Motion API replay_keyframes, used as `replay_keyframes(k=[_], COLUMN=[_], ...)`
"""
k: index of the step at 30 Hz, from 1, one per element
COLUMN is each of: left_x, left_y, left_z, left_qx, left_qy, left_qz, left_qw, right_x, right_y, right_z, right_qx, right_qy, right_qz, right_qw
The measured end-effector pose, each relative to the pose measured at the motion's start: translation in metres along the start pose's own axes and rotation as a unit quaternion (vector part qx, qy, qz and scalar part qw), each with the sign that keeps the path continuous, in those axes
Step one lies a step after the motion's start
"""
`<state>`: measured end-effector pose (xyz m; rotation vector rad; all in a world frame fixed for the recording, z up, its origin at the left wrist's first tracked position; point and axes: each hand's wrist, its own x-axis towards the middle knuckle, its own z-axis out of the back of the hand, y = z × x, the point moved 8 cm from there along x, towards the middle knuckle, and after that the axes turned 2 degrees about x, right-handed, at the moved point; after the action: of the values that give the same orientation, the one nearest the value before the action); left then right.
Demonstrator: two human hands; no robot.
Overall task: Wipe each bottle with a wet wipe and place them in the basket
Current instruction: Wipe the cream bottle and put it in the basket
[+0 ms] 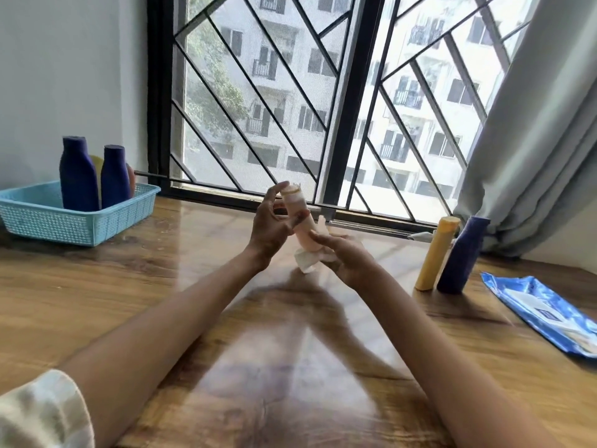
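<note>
A pale peach bottle (298, 218) is held tilted above the middle of the wooden table. My left hand (271, 226) grips its upper part. My right hand (344, 253) holds a white wet wipe (307, 261) against the bottle's lower end. The light blue basket (38, 218) stands at the far left and holds two dark blue bottles (79, 174), with a yellow and an orange one partly hidden behind them. On the right stand a yellow bottle (436, 253) and a dark blue bottle (462, 257).
A blue pack of wet wipes (546, 313) lies at the right edge of the table (290, 367). The barred window runs along the far side. A grey curtain (533, 150) hangs at the right behind the standing bottles.
</note>
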<state>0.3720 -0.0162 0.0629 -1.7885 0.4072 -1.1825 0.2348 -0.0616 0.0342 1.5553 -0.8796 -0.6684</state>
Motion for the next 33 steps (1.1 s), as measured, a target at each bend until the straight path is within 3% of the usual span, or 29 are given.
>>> replay_keyframes(k=[6,10,14,19,25,28,30,33], left_x=[0.005,0.010,0.011,0.009,0.008,0.005,0.003,-0.001], left_y=[-0.005,-0.004,0.001,0.004,0.006,0.006,0.007,0.002], left_z=[0.013,0.025,0.029,0.021,0.017,0.013,0.010,0.005], left_qx=[0.060,0.065,0.092,0.156,0.170,0.173,0.171,0.167], left_qy=[-0.041,-0.071,-0.086,-0.054,-0.038,-0.026,-0.016,-0.007], left_qz=[-0.028,-0.021,-0.006,-0.008,0.005,0.014,0.020,0.013], left_qw=[0.997,0.995,0.992,0.986,0.985,0.985,0.985,0.986], right_x=[0.005,0.001,-0.015,-0.015,0.008,-0.001,-0.006,-0.010], right_y=[-0.004,0.005,0.008,0.027,0.030,0.041,0.041,0.037], right_z=[0.015,0.023,0.020,0.015,0.033,0.015,0.003,-0.006], right_qx=[-0.089,-0.164,-0.372,-0.451,-0.565,-0.502,-0.452,-0.439], right_qy=[-0.022,0.042,0.052,0.027,-0.090,-0.086,-0.056,-0.036], right_qz=[-0.015,-0.019,-0.037,0.037,0.106,0.197,0.213,0.226], right_qw=[0.996,0.985,0.926,0.892,0.813,0.838,0.865,0.869])
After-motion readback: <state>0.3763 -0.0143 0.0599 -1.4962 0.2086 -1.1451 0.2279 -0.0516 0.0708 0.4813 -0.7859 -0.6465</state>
